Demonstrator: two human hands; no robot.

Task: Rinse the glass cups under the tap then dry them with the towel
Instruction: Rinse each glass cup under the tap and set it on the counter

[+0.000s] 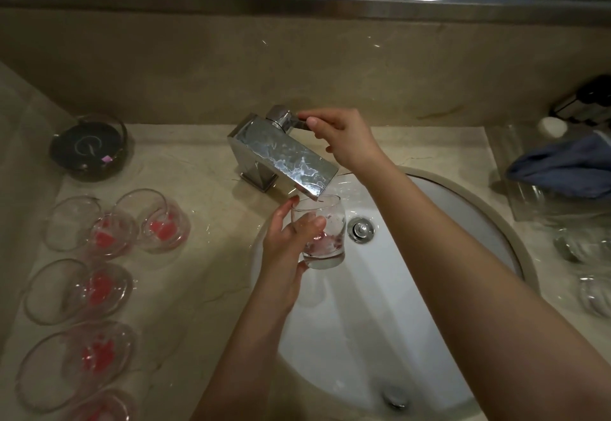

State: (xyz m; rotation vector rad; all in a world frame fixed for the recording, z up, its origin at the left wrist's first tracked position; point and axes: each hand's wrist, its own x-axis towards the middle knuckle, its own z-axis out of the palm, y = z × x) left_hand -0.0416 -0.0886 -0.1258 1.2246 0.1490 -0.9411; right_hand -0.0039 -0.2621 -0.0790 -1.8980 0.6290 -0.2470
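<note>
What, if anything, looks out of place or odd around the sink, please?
The waiting glass cups left of the basin hold pink residue, as does the glass cup under the tap. Nothing is spilled or broken.

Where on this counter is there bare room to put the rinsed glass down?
Bare counter lies between the red-stained glasses and the sink rim. Right of the sink is crowded: blue towel, tray, clear glasses.
</note>
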